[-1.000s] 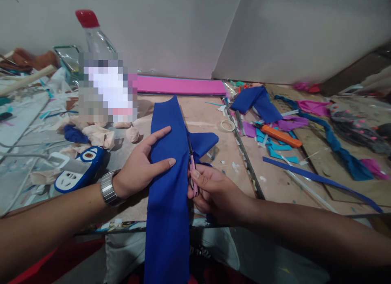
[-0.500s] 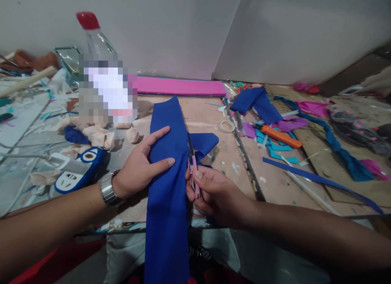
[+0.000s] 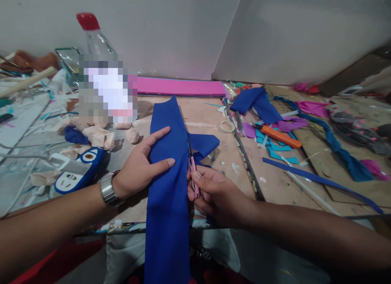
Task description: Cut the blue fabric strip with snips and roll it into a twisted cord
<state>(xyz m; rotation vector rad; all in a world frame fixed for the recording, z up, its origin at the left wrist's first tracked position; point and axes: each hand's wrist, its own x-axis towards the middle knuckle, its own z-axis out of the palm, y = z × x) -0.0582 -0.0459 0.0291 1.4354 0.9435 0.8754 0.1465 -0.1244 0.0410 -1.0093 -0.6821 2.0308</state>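
A long strip of blue fabric (image 3: 168, 186) runs lengthwise over the table and hangs down past its near edge. My left hand (image 3: 145, 162) lies on it, thumb and index finger stretched out and apart, pressing it to the tabletop. Along the strip's right edge, my right hand (image 3: 210, 186) grips small pink-handled scissors (image 3: 193, 174). Their blades point away from me and lie against the fabric edge. A cut blue flap (image 3: 203, 145) sticks out to the right beside the blades. Some right fingers are hidden behind the handles.
At left are a blue-and-white power strip (image 3: 81, 170) with a plug and a clear bottle with a red cap (image 3: 88, 21), partly pixelated. A roll of tape (image 3: 227, 126), an orange cutter (image 3: 281, 136) and fabric scraps lie right. A pink slab (image 3: 180, 87) sits along the wall.
The scissors' handles have come closer together and the blades have closed along the fabric edge. My left hand stays in place on the strip.
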